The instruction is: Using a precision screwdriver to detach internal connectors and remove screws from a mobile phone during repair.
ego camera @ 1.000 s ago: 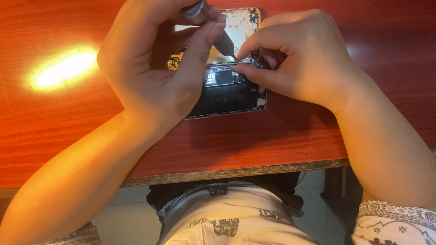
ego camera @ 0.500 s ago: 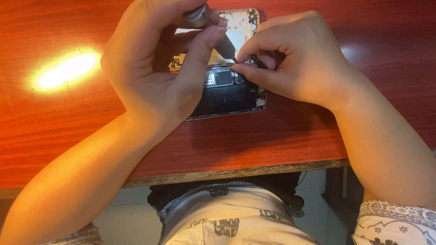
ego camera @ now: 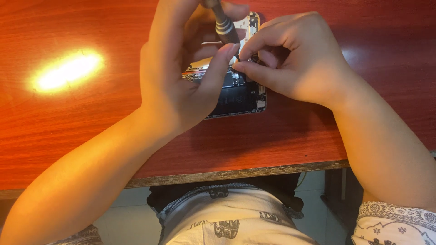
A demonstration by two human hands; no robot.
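We find the opened phone [ego camera: 236,93] lying flat on the red wooden table [ego camera: 91,131], near its front edge, its dark inner parts exposed and its upper half hidden by both hands. The left hand [ego camera: 181,77] pinches a grey screwdriver [ego camera: 224,25] between thumb and fingers, the shaft tilted, the tip down inside the phone. The right hand [ego camera: 295,59] rests on the phone's right side, thumb and forefinger pressed together at the tip; whether they hold a small part we cannot tell. A bright glare [ego camera: 66,70] sits on the table, well left of the phone.
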